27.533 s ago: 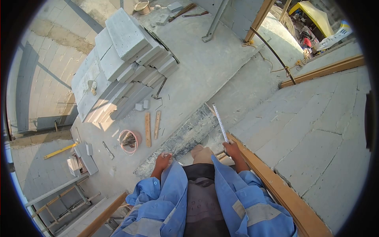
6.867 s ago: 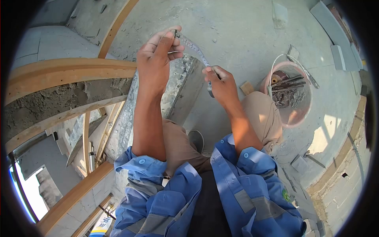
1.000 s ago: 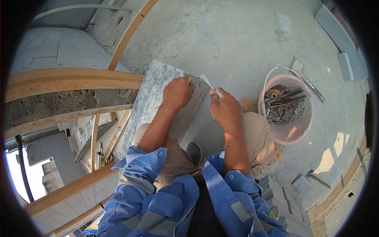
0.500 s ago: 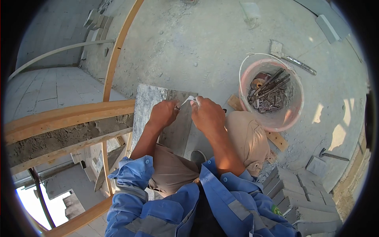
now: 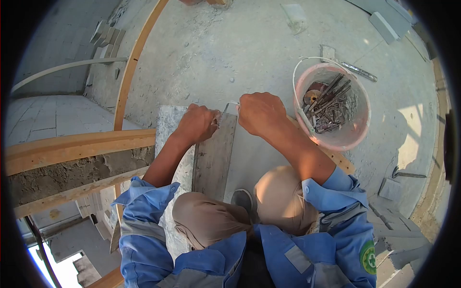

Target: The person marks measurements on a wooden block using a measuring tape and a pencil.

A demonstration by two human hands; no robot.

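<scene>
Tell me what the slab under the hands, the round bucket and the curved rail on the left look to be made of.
Slab: probably stone or concrete, with a grey, speckled, matte, rough face.
Bucket: likely plastic, with a thin, pinkish wall that glows in sunlight and is dusted with cement.
Curved rail: wood, tan with visible grain, with rough mortar beneath it.

Two hands (image 5: 199,124), one bucket (image 5: 353,137), one slab (image 5: 168,127)

The right hand (image 5: 261,113) closes over whatever it grips, so the tape (image 5: 231,104) shows only as a sliver beside its knuckles. The left hand (image 5: 199,124) hides its fingertips against the stone slab (image 5: 213,153).
</scene>
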